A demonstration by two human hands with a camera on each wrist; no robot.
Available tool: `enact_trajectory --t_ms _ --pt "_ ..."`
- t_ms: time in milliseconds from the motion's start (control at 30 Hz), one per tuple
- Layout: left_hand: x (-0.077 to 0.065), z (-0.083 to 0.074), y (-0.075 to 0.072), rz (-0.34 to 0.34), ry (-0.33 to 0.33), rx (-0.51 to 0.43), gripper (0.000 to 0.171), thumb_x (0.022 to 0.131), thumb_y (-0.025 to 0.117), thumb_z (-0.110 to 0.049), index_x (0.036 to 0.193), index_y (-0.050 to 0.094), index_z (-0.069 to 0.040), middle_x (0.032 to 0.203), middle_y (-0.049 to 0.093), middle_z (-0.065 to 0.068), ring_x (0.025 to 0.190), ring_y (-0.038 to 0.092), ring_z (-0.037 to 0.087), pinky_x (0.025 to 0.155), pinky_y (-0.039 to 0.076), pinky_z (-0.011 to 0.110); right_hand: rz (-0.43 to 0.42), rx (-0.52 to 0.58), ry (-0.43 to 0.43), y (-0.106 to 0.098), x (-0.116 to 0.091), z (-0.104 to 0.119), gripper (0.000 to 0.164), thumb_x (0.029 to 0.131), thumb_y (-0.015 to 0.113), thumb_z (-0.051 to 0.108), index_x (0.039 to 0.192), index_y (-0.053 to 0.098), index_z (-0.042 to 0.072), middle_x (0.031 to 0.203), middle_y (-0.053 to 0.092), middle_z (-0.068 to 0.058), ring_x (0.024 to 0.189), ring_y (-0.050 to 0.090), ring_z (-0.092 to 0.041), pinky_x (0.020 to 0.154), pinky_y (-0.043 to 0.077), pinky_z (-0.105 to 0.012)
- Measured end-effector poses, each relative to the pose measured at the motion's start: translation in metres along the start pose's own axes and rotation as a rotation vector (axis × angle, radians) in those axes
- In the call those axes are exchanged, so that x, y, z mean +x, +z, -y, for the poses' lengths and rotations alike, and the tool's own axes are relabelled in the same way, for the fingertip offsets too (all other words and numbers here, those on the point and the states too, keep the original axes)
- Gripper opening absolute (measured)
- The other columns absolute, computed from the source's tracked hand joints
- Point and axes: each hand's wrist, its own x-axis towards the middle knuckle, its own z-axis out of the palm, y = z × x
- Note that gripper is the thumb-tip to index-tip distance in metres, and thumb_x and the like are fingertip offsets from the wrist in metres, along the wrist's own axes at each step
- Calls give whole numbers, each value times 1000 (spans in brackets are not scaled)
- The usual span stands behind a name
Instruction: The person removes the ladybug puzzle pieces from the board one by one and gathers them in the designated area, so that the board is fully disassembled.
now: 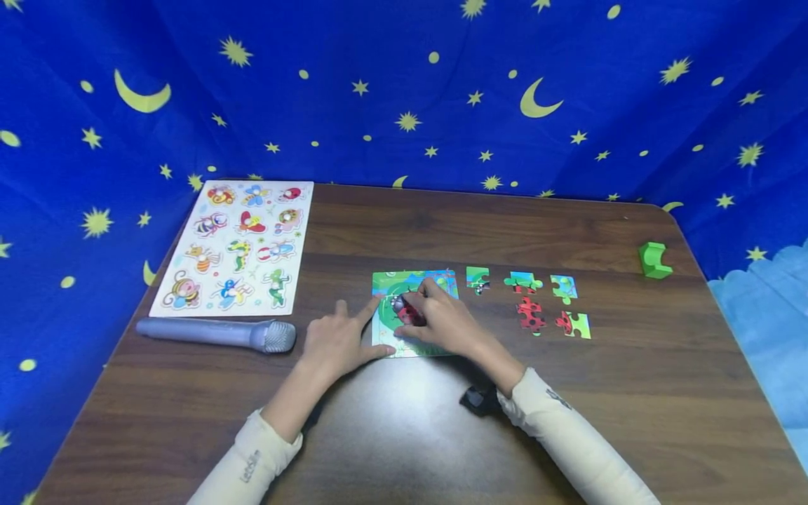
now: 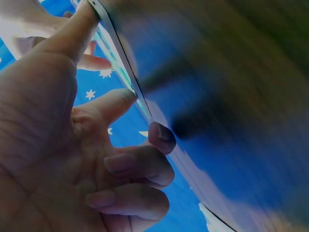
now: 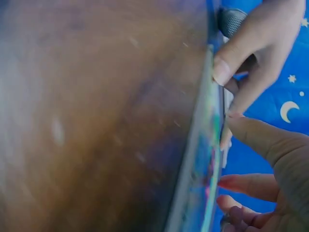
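Note:
A small green and blue puzzle board (image 1: 382, 324) with a red ladybug picture (image 1: 414, 315) lies on the table between both hands. My left hand (image 1: 333, 341) steadies its left edge with outstretched thumb and index finger; the other fingers bend loosely in the left wrist view. Over the board's right part, my right hand (image 1: 447, 320) rests with bent fingertips on the picture and its thumb toward the lower left. The right wrist view has that thumb and the fingers touching the board's surface, no loose piece showing between them. Part of the picture is hidden under this hand.
Right of the board lie several loose jigsaw pieces, among them a red spotted piece (image 1: 531, 315) and a green corner piece (image 1: 477, 278). At left are a white insect puzzle (image 1: 217, 268) and a grey microphone (image 1: 217, 334). A green block (image 1: 654, 260) stands near the right edge.

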Motion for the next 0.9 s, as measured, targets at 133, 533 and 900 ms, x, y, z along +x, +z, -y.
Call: enact_trajectory --t_ms 133,533,900 --pt "0 -1 1 -4 -3 -2 98 75 61 -80 155 34 -31 112 58 26 54 49 23 49 41 36 -13 -4 13 6 0 3 59 81 81 42 124 68 3 97 49 -8 73 46 -12 56 42 -25" --pt "0 -2 -1 2 -19 1 101 73 62 -81 156 33 -32 128 57 30 56 51 24 49 40 35 -122 -2 6 15 2 14 40 79 84 39 96 70 5 90 46 -4 69 43 -10 56 40 -25" --pt "2 -3 -1 13 -15 -29 102 72 65 -79 155 36 -27 124 59 26 55 50 23 50 41 35 -210 -41 74 19 1 20 41 71 88 41 78 60 13 89 45 -1 72 45 -12 55 42 -27"
